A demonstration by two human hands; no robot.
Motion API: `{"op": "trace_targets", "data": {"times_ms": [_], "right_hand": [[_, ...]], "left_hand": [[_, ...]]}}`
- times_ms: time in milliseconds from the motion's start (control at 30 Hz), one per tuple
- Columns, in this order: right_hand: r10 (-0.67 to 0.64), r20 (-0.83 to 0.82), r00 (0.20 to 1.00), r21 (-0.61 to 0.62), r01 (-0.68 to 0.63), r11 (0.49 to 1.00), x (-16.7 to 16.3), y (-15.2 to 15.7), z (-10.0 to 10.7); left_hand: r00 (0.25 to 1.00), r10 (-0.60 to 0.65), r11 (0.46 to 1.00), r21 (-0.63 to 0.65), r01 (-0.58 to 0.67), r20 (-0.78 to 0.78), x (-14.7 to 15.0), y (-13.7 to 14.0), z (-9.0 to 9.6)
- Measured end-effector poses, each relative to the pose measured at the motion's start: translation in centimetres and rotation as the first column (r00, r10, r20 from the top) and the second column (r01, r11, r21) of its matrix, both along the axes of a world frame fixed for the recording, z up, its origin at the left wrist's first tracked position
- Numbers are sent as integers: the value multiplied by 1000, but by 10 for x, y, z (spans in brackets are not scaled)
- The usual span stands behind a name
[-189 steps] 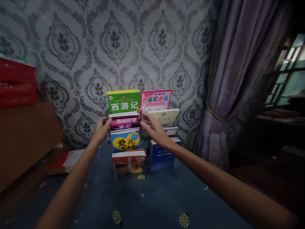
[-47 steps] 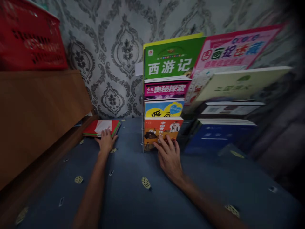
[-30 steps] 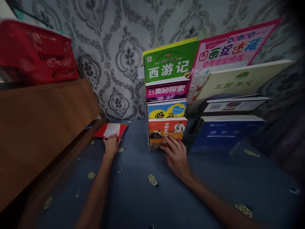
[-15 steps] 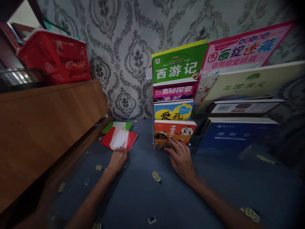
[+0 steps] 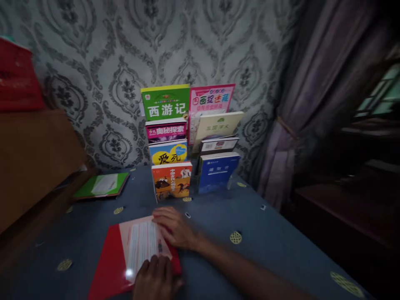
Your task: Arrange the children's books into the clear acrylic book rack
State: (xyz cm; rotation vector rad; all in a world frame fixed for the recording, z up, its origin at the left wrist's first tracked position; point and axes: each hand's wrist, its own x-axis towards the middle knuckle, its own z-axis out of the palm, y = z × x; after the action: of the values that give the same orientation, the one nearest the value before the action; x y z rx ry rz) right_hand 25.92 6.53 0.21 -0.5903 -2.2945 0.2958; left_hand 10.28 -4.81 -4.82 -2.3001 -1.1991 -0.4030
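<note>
A red book (image 5: 109, 254) with a pale printed label lies in front of me on the blue tabletop. At the book's near right part, my left hand (image 5: 156, 278) is closed, its bent fingers on the cover and edge. My right hand (image 5: 173, 228) is closed at the far right corner, fingers over the cover and thumb along the side. Just beyond stands an orange-covered book (image 5: 171, 181), foremost of a tiered row of upright books. Beside it a blue book (image 5: 218, 174) fronts the second row.
A green book (image 5: 103, 184) lies flat at the left, by a wooden cabinet (image 5: 37, 158) that bears a red basket (image 5: 18, 77). Patterned wallpaper (image 5: 125, 41) backs the table (image 5: 259, 250). A tied curtain (image 5: 284, 158) hangs to the right.
The red book has come off the green one toward me, with my left hand. My right hand has left the orange book and moved to the red book. The view has swung right.
</note>
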Motion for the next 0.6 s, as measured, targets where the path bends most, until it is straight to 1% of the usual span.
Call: {"op": "trace_targets", "data": {"times_ms": [67,167,200,267,367,433,500,600], "right_hand": [[40,107,993,-77,-32,997,-3,-8,1],[94,280,955,-142,-56,988,-6,-11,-2],[111,325,939,-149,-65,987,-7,-11,-3],[129,382,915,-147,-77,986,-8,-11,-5],[111,396,911,-147,-57,988,-8,-12,-4],[104,393,914,-153,-46,987,-6,-13,0],[113,398,910,-163,-51,985,-4,-15,4],[105,405,908,-193,-27,981,-2,-18,9]], "left_hand": [[996,-80,997,0,80,29,-4,8,-3],[989,-126,990,-58,131,78,-23,28,-4],[987,-119,989,-81,127,104,-31,35,-6],[984,-61,992,-98,78,165,-46,49,-17],[980,17,998,-65,-4,200,-69,65,-39],[987,16,999,-52,-8,158,-88,74,-47],[994,40,997,-77,-32,101,-112,81,-49],[995,102,973,-208,-103,-17,-147,87,-43]]}}
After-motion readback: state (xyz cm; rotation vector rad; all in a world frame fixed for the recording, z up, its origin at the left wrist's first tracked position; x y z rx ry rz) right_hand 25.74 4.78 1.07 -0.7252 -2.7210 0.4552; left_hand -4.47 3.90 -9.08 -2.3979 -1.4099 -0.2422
